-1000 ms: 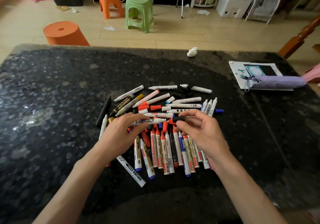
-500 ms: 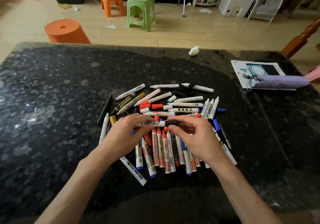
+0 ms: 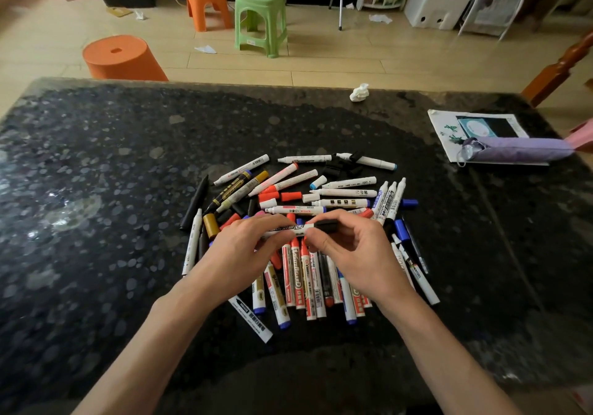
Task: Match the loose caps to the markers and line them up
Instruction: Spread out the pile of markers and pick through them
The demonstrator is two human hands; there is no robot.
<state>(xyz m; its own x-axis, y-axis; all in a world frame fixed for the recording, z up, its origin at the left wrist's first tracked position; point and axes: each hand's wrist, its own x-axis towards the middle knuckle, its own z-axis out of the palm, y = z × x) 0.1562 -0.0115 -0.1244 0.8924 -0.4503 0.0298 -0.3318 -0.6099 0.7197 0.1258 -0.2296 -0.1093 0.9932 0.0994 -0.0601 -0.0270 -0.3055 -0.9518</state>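
"WhiteBoard" printed lengthwise on one red-capped marker [image 3: 296,275]

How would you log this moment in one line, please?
phase: capping | left hand: holds white marker | right hand: pinches black cap at its end | pile: unsorted

Left hand [image 3: 237,254], right hand [image 3: 356,254] on white marker [image 3: 290,231] (black cap [image 3: 327,226])

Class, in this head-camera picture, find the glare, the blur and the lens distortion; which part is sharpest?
Head view: pale glare sits on the table's left side. Head view: its far edge bows, wide-angle distortion. Head view: the top-left corner is smeared and soft. Head view: sharpest mid-frame, where the left hand holds the white marker and the right hand pinches the black cap.
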